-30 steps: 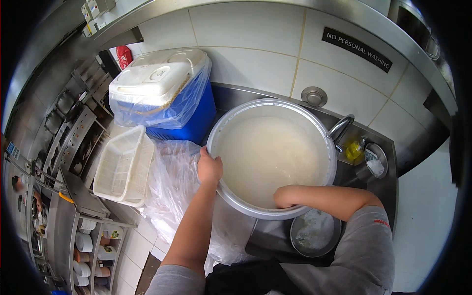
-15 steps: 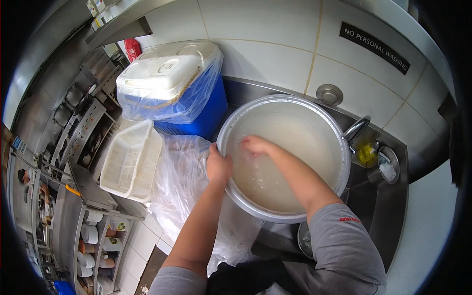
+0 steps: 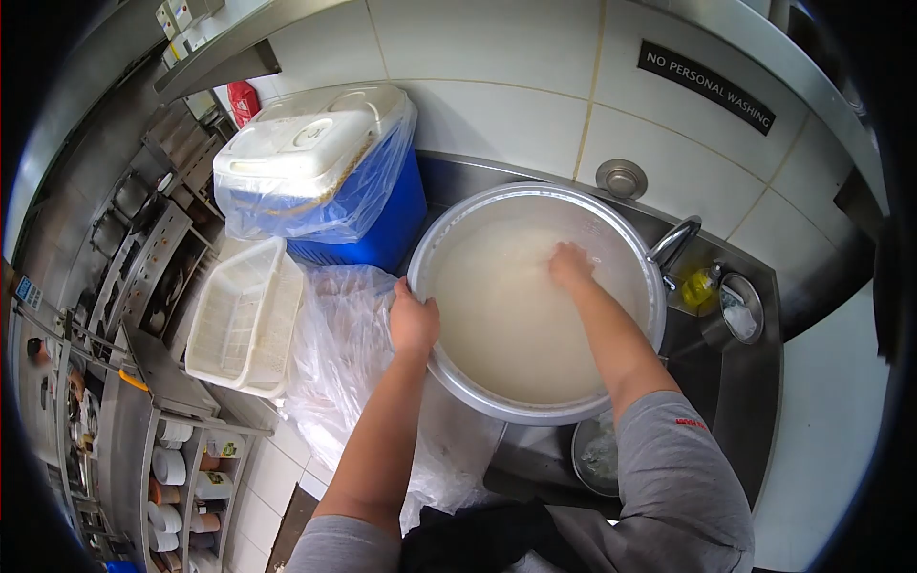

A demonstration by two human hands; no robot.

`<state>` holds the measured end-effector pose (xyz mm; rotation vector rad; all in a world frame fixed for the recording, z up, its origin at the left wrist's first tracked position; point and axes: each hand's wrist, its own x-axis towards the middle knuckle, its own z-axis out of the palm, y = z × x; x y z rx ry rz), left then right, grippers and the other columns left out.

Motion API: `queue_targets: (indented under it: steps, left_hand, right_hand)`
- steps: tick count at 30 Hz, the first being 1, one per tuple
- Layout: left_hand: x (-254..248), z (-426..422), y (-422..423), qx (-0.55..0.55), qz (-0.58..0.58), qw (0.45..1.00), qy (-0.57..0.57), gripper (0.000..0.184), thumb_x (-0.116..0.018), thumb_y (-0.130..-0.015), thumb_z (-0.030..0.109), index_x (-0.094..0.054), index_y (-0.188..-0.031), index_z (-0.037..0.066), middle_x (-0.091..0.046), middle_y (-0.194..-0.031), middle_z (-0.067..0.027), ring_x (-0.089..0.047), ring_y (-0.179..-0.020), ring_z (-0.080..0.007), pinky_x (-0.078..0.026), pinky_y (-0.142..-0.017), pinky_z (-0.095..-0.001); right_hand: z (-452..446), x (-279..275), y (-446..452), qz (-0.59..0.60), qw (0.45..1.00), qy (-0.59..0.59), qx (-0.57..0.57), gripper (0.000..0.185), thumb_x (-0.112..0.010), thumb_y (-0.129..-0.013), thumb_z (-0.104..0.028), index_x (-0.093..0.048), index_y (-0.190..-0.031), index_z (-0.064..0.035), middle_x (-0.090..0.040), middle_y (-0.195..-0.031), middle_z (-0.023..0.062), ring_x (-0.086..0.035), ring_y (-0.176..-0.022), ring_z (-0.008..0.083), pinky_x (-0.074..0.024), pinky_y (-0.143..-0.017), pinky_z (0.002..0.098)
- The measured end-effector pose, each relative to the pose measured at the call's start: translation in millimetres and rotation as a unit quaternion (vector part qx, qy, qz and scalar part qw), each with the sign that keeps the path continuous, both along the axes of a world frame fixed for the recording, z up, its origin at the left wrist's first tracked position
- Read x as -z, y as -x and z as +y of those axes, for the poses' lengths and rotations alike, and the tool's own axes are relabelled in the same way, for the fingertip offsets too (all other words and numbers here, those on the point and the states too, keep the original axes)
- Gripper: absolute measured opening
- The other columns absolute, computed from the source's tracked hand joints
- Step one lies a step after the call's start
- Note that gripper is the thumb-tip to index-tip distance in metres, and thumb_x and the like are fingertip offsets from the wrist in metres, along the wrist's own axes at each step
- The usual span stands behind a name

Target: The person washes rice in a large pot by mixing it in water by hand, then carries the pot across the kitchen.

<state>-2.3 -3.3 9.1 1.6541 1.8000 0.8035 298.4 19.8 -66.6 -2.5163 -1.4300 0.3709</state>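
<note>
A large round metal pot (image 3: 616, 224) sits tilted slightly over the sink, filled with cloudy, milky-white water (image 3: 506, 329). My left hand (image 3: 414, 321) is closed around the pot's left rim, thumb on the inner side. Inside the pot, toward the right, my right hand (image 3: 571, 266) dips into the water. Its fingers are partly under the surface, so their hold is hidden. Whatever lies at the bottom of the pot cannot be seen through the cloudy liquid.
A blue cooler (image 3: 387, 215) with a white lid and plastic wrap stands at the back left. Beside it are a white plastic basket (image 3: 234, 320) and clear plastic sheeting (image 3: 339, 353). The faucet (image 3: 676, 239), yellow soap bottle (image 3: 700, 286) and a metal container (image 3: 752, 298) line the right.
My right hand has swept through the water from the pot's left side to its right. My left hand keeps its grip on the rim. The whole view has shifted slightly.
</note>
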Motion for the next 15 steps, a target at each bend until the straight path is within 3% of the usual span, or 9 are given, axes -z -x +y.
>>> queue_targets:
  steps: [2,4,6,8,10,12,13,15]
  left_hand:
    - [6,5,2,0.006,0.003,1.0,-0.007,0.055,-0.062,-0.078,0.012,-0.042,-0.128,0.002,-0.06,-0.114,-0.0237,-0.059,-0.105,-0.0374,-0.046,-0.09,-0.042]
    - [6,8,4,0.015,0.005,1.0,-0.014,0.055,-0.063,-0.078,0.013,-0.042,-0.128,0.002,-0.06,-0.114,-0.0237,-0.059,-0.105,-0.0373,-0.046,-0.09,-0.0421]
    - [0,13,5,0.009,0.012,1.0,0.006,0.054,-0.063,-0.078,0.014,-0.043,-0.127,0.003,-0.061,-0.113,-0.0233,-0.06,-0.104,-0.0372,-0.046,-0.089,-0.0423]
    - [0,19,8,0.02,0.024,1.0,0.002,0.057,-0.062,-0.078,0.015,-0.04,-0.13,0.004,-0.062,-0.111,-0.0232,-0.06,-0.103,-0.0378,-0.047,-0.089,-0.043]
    - [2,25,10,0.027,0.036,0.999,0.0,0.059,-0.06,-0.078,0.016,-0.038,-0.132,0.005,-0.062,-0.11,-0.0232,-0.06,-0.101,-0.0384,-0.047,-0.088,-0.0437]
    - [4,29,12,0.028,0.042,0.999,-0.015,0.058,-0.061,-0.078,0.016,-0.039,-0.132,0.006,-0.062,-0.11,-0.0226,-0.061,-0.101,-0.038,-0.047,-0.087,-0.0443]
    - [3,30,12,0.03,0.04,0.999,-0.014,0.058,-0.061,-0.078,0.016,-0.039,-0.132,0.006,-0.062,-0.11,-0.0226,-0.061,-0.101,-0.038,-0.047,-0.087,-0.0443]
    - [-3,28,13,0.033,0.039,0.999,0.006,0.058,-0.061,-0.079,0.017,-0.039,-0.131,0.006,-0.062,-0.111,-0.0226,-0.061,-0.101,-0.0379,-0.047,-0.087,-0.0449]
  right_hand:
    - [-7,1,24,-0.006,0.999,0.051,0.01,0.04,-0.05,-0.088,-0.019,-0.051,-0.125,-0.0062,-0.043,-0.136,0.016,-0.043,-0.123,0.0379,-0.0396,-0.095,0.0561]
    - [5,26,43,0.008,0.996,0.089,0.014,0.051,-0.05,-0.089,-0.023,-0.04,-0.136,-0.0044,-0.029,-0.148,0.0146,-0.031,-0.132,0.0423,-0.0297,-0.102,0.0607]
    - [-3,18,78,-0.049,0.99,0.119,-0.06,0.055,-0.047,-0.09,-0.023,-0.035,-0.139,-0.0013,-0.025,-0.149,0.0179,-0.026,-0.133,0.0462,-0.0255,-0.103,0.065]
    - [-12,15,103,-0.051,0.982,0.1,-0.149,0.053,-0.049,-0.089,-0.023,-0.04,-0.136,-0.0015,-0.023,-0.15,0.0189,-0.028,-0.132,0.0459,-0.026,-0.102,0.066]
    - [-34,-6,131,-0.049,0.964,0.074,-0.25,0.051,-0.051,-0.086,-0.023,-0.044,-0.133,-0.0024,-0.025,-0.149,0.0187,-0.03,-0.131,0.0468,-0.028,-0.1,0.0664]
    - [-46,-2,148,-0.16,0.886,0.139,-0.412,0.051,-0.052,-0.086,-0.023,-0.045,-0.132,-0.0041,-0.031,-0.145,0.0192,-0.034,-0.129,0.0453,-0.0307,-0.102,0.0602]
    - [-54,-1,151,-0.16,0.887,0.141,-0.411,0.051,-0.052,-0.086,-0.023,-0.045,-0.132,-0.0041,-0.031,-0.145,0.0192,-0.034,-0.129,0.0453,-0.0307,-0.102,0.0602]
    - [-69,-4,154,-0.094,0.819,0.141,-0.548,0.05,-0.054,-0.085,-0.027,-0.048,-0.129,-0.0049,-0.04,-0.14,0.0154,-0.039,-0.128,0.0378,-0.0366,-0.101,0.0519]
